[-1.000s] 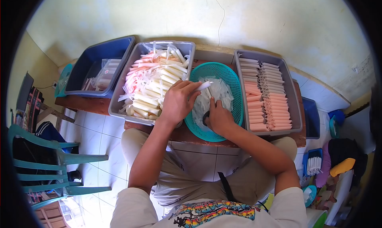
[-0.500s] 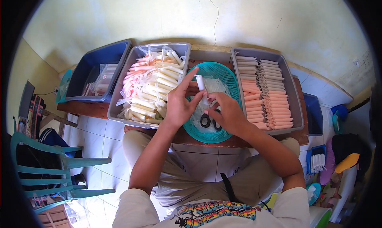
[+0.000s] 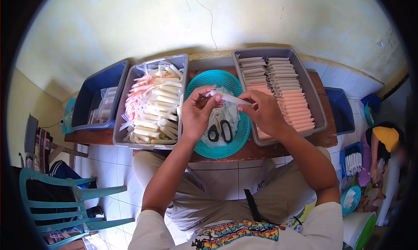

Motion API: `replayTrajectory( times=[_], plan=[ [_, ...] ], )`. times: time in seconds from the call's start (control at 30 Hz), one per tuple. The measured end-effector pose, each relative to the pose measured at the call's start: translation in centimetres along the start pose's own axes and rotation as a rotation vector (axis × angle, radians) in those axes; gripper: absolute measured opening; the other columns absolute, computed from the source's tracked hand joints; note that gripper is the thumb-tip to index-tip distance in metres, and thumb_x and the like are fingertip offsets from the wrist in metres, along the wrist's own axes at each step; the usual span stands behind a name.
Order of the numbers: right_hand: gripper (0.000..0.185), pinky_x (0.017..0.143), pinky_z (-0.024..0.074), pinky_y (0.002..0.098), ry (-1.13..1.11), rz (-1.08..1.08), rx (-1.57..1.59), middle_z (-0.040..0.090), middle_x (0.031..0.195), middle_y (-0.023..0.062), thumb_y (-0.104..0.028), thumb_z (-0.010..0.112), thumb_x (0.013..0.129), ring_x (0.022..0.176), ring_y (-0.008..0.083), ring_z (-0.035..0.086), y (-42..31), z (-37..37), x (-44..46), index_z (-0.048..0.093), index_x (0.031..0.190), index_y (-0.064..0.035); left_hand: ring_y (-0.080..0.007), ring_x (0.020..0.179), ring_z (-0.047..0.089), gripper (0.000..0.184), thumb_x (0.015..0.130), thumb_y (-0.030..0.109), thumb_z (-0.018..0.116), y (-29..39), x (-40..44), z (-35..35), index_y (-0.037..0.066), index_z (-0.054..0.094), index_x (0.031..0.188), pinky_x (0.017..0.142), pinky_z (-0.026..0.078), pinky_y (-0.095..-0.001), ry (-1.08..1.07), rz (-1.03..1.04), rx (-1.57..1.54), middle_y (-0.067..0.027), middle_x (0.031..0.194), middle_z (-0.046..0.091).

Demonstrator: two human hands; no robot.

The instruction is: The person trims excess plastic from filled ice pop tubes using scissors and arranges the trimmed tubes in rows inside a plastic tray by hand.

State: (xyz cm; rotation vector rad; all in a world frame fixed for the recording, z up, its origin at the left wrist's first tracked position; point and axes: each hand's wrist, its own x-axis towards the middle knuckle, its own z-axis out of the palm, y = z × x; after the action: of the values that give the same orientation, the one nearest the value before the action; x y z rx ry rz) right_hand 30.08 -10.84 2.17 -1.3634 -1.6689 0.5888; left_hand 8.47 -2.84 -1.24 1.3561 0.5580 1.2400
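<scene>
"White tube (image 3: pixel 232 99): where is it?"

"Raised over the teal basket (image 3: pixel 213 152), spanning from the left hand (image 3: pixel 197 112) to the right hand (image 3: pixel 267 115), its left end a little farther off."

"Which step is this?"

"Handling one piece with both hands, I'd judge. Black-handled scissors (image 3: pixel 221 128) lie in the basket, untouched."

"And what does the next move call for?"

"A light, even hold, probably; the filling could be soft."

"How far open are the fingers?"

"Barely. Left thumb and fingers are closed on one end; the right ones pinch the other."

"Anything beside them?"

"Jumbled tubes (image 3: pixel 159 104) in a tray to the left, neat rows of tubes (image 3: pixel 297 105) to the right, all on the surface (image 3: pixel 244 153)."
</scene>
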Motion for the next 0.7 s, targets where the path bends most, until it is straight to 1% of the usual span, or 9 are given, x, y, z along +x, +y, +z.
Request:
replayTrajectory(
  times=[0.03,0.1,0.23,0.3,0.33,0.47,0.53,0.6,0.7],
  plan=[
    [0.025,0.075,0.0591,0.0407,0.008,0.002,0.0,0.075,0.098,0.0149,-0.017,0.079,0.094,0.087,0.0288,0.075,0.2,-0.9,0.0,0.073,0.11,0.0005,-0.0194,0.099,0.075,0.028,0.102,0.002,0.073,-0.1,0.2,0.3,-0.002,0.064,0.128,0.082,0.067,-0.0325,-0.029,-0.035,0.028,-0.0139,0.112,0.073],
    [0.024,0.075,0.0591,0.0348,-0.016,0.004,-0.065,0.077,0.098,0.0119,-0.013,0.08,0.095,0.086,0.0198,0.075,0.4,-2.9,0.0,0.076,0.114,-0.0005,-0.0193,0.099,0.076,0.026,0.102,0.005,0.074,-0.3,0.7,1.1,-0.002,0.067,0.125,0.081,0.066,-0.0322,-0.064,-0.07,0.059,-0.0136,0.112,0.075],
    [0.025,0.074,0.0588,0.0342,-0.016,0.036,-0.052,0.077,0.095,0.0107,-0.013,0.082,0.092,0.086,0.0193,0.074,3.0,-6.0,0.5,0.078,0.114,-0.0018,-0.0149,0.094,0.076,0.022,0.099,0.01,0.079,-1.3,2.0,4.1,-0.002,0.073,0.117,0.078,0.063,-0.0289,-0.056,-0.15,0.296,-0.009,0.102,0.079],
    [0.025,0.075,0.0583,0.0355,0.007,-0.025,-0.214,0.077,0.097,0.0117,-0.014,0.083,0.091,0.084,0.0239,0.074,3.7,-7.6,0.6,0.078,0.112,-0.0027,-0.0113,0.083,0.075,0.027,0.094,0.019,0.086,-2.0,2.6,5.8,-0.001,0.078,0.111,0.071,0.06,-0.0281,-0.035,-0.09,0.433,-0.0086,0.091,0.081],
    [0.025,0.075,0.0583,0.0355,0.019,-0.019,-0.22,0.077,0.097,0.0117,-0.014,0.083,0.091,0.084,0.0239,0.074,4.0,-8.5,0.6,0.078,0.112,-0.0027,-0.0122,0.082,0.076,0.028,0.093,0.022,0.087,-2.3,3.0,6.6,0.002,0.079,0.11,0.07,0.059,-0.0294,-0.031,-0.063,0.481,-0.0095,0.089,0.081],
    [0.025,0.083,0.0576,0.0417,0.038,-0.092,-0.442,0.077,0.099,0.0145,-0.017,0.084,0.089,0.089,0.0333,0.073,5.5,-11.6,0.6,0.078,0.109,-0.0037,-0.0121,0.084,0.076,0.028,0.094,0.023,0.086,-3.2,4.2,9.7,0.001,0.079,0.11,0.073,0.059,-0.0285,-0.074,-0.052,0.594,-0.0099,0.092,0.082],
    [0.026,0.086,0.0572,0.0437,0.053,-0.113,-0.485,0.077,0.1,0.0152,-0.018,0.084,0.088,0.092,0.0355,0.072,6.7,-12.9,0.7,0.078,0.109,-0.0044,-0.0146,0.081,0.077,0.027,0.092,0.024,0.087,-3.9,4.9,11.0,0.003,0.081,0.109,0.075,0.059,-0.0305,-0.122,0.005,0.693,-0.0115,0.089,0.082],
    [0.025,0.091,0.0566,0.0443,0.047,-0.108,-0.58,0.075,0.103,0.0124,-0.019,0.085,0.086,0.101,0.0335,0.071,7.9,-14.2,0.6,0.079,0.107,-0.0063,-0.0176,0.082,0.078,0.026,0.092,0.023,0.086,-4.7,5.9,12.1,0.004,0.081,0.109,0.076,0.06,-0.0317,-0.175,0.034,0.733,-0.0124,0.089,0.082],
    [0.023,0.092,0.0567,0.0431,0.09,-0.11,-0.724,0.073,0.106,0.0093,-0.019,0.085,0.085,0.107,0.0311,0.069,9.5,-15.2,0.7,0.08,0.105,-0.0077,-0.0234,0.083,0.08,0.026,0.093,0.023,0.084,-6.1,7.5,13.9,0.004,0.081,0.109,0.077,0.061,-0.0343,-0.257,0.102,0.813,-0.0144,0.09,0.081]
  ],
)
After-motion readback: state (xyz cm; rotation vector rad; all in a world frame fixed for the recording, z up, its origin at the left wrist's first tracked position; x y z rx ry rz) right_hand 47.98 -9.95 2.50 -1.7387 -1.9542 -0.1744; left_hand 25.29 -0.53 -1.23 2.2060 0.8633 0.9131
